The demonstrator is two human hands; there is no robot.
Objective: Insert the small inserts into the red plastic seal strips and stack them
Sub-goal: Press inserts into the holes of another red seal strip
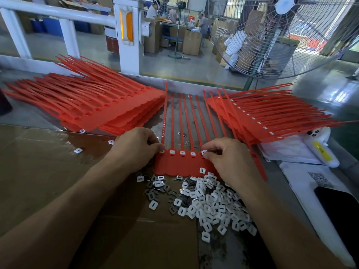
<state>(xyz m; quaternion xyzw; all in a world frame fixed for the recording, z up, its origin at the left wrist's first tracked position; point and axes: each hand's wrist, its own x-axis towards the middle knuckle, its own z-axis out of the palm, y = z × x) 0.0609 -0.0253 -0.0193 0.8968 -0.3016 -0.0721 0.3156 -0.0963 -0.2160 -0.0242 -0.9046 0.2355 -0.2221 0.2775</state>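
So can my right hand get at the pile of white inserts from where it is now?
Probably yes. The right hand pinches an insert at the row of red strips, and the pile of white inserts lies open just below it with nothing between them.

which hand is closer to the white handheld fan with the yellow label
Right. The right hand works at the right end of the row of red seal strips, toward the white handheld fan. The left hand sits at the row's left end, farther away.
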